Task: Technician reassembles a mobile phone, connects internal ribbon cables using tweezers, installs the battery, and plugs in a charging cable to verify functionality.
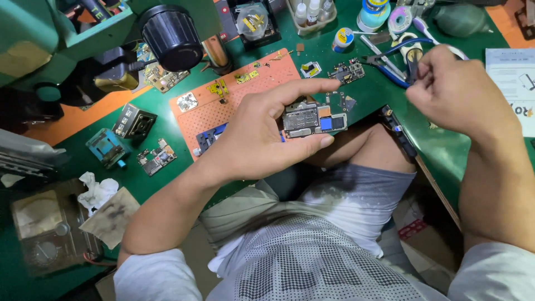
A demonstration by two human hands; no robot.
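Just past the tabletop [167, 184] edge, above the person's lap, the left hand [253, 142] holds a small circuit board [314, 117]. The board sits between thumb and forefinger: the forefinger stretches along its far edge toward 2 o'clock, the thumb presses its near edge, and both fingers [304, 88] are closed firmly on it. The palm faces right, with the forearm running back toward 7 o'clock. The board's long axis lies about 9 to 3 o'clock, its component side turned up and its blue and orange patches at the 3 o'clock end.

At 2 o'clock from the board, the right hand [457, 103] hovers over the green tabletop with its fingertips pinched together on a thin dark tool [413, 67]. Blue-handled pliers [384, 67] lie just beyond, and an orange work mat [234, 103] lies at 10 o'clock from the board.
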